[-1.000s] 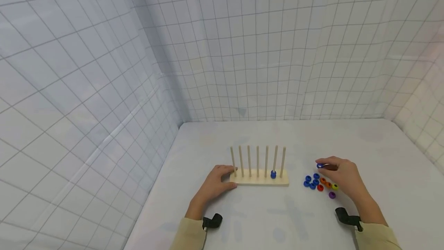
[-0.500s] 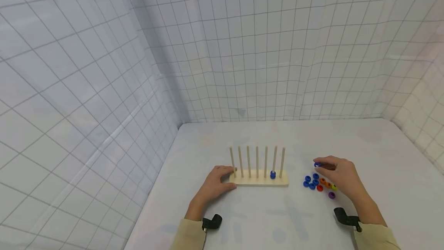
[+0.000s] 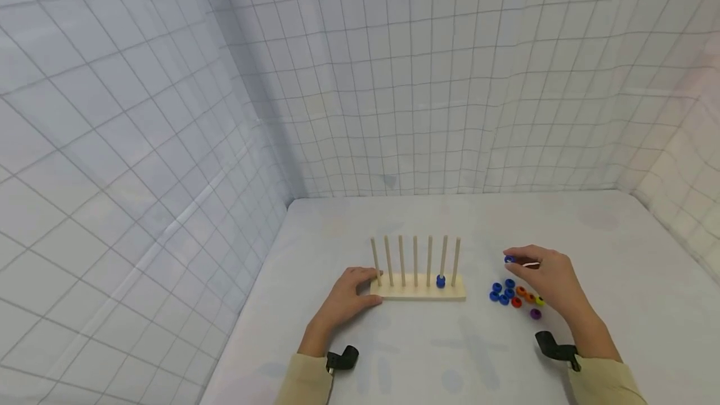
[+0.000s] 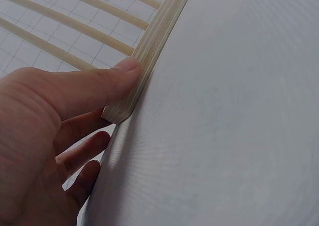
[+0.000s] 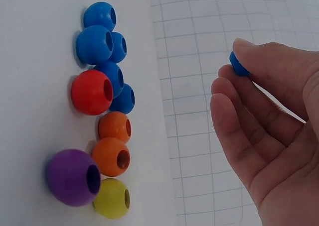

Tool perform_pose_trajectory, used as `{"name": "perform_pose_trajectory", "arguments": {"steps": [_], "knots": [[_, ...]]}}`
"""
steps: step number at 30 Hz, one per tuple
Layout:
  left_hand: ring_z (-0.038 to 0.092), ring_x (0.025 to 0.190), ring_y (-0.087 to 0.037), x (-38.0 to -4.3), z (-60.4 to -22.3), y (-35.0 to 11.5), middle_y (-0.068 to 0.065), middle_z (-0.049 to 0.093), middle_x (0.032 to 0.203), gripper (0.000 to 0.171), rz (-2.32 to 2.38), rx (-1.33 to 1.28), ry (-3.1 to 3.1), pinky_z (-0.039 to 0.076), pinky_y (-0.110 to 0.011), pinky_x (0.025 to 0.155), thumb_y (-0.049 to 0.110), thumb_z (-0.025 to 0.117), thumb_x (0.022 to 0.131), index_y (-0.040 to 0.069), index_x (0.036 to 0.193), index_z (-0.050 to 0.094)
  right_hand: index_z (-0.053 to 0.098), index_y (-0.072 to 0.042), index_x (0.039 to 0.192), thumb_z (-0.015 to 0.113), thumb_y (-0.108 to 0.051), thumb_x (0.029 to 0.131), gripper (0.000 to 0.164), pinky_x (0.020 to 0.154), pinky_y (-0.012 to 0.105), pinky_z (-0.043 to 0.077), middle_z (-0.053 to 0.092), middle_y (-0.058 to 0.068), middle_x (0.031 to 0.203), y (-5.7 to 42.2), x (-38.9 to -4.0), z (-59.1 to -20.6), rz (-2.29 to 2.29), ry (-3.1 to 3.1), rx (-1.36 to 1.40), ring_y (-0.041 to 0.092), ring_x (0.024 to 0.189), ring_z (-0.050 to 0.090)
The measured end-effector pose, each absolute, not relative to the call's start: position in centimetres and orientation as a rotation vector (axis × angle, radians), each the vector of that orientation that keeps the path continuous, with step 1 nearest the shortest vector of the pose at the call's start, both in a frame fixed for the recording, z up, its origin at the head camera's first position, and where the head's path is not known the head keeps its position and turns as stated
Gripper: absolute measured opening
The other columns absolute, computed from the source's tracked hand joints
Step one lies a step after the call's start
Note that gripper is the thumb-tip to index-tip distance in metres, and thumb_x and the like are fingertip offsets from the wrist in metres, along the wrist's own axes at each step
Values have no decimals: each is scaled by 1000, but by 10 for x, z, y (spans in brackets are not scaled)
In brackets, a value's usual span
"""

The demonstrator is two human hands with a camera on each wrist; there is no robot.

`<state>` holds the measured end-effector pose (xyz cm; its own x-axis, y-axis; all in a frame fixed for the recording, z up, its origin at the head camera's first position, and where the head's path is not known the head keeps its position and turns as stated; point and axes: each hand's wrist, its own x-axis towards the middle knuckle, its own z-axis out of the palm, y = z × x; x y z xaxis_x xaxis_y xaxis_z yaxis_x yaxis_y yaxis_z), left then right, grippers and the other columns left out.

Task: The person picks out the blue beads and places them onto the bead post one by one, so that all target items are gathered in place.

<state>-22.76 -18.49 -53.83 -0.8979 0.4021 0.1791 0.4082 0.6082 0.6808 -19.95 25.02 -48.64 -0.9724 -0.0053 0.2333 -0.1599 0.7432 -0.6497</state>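
A pale wooden peg rack [image 3: 419, 293] stands on the table, its row of upright pegs facing up. Blue beading shows low on the second peg from the right, a blue bead [image 3: 440, 281]. My left hand [image 3: 347, 295] grips the rack's left end, thumb on the front edge [image 4: 149, 52] and fingers behind. To the right, my right hand [image 3: 548, 274] pinches another blue bead [image 5: 239, 65] between thumb and index finger, raised above the table. Under and beside that hand lie several loose blue beads [image 5: 94, 45], a red bead [image 5: 91, 92], two orange beads [image 5: 111, 157], a yellow bead [image 5: 112, 199] and a purple bead [image 5: 73, 177].
The white table [image 3: 427, 355] meets a grid-patterned cloth wall [image 3: 416, 111] at the back, with similar walls at both sides. A black camera mount [image 3: 343, 359] sits at the left wrist, and another black mount [image 3: 557, 349] at the right.
My right hand has moved slightly left and up with the pinched blue bead. The left hand keeps its grip on the rack, and the loose beads lie as before.
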Motion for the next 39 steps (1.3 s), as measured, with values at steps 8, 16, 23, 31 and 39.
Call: {"name": "perform_pose_trajectory", "arguments": {"steps": [8, 16, 23, 31, 39], "knots": [[47, 129, -23, -226, -537, -184, 1, 60, 133, 52, -1223, -689, -2815, 38, -49, 108, 32, 83, 85, 17, 132, 67, 72, -13, 122, 75, -26, 93, 32, 76, 46, 59, 72, 9, 107, 243, -199, -476, 1060, -2707, 128, 34, 97, 68], [49, 127, -24, -227, -537, -184, -1, 61, 133, 52, -1223, -712, -2793, 40, -50, 107, 32, 82, 85, 17, 133, 67, 73, -13, 120, 74, -32, 94, 32, 77, 48, 59, 72, 8, 104, 239, -200, -468, 1074, -2660, 183, 31, 93, 68], [49, 126, -26, -227, -537, -184, -1, 61, 132, 51, -1239, -704, -2786, 39, -52, 106, 32, 82, 85, 17, 132, 67, 74, -14, 119, 73, -38, 94, 35, 80, 47, 58, 72, 5, 104, 235, -202, -464, 1094, -2648, 193, 28, 94, 68], [48, 128, -22, -228, -539, -184, 2, 60, 134, 52, -1220, -685, -2826, 38, -49, 108, 34, 82, 85, 19, 133, 67, 74, -15, 119, 75, -34, 93, 32, 77, 46, 59, 72, 4, 103, 228, -200, -458, 1099, -2655, 178, 30, 94, 68], [48, 128, -23, -228, -540, -185, 1, 60, 133, 52, -1225, -697, -2809, 39, -50, 108, 35, 81, 86, 19, 133, 66, 75, -17, 116, 76, -35, 92, 30, 72, 35, 58, 72, 1, 99, 220, -200, -450, 1059, -2618, 214, 24, 86, 69]]}}
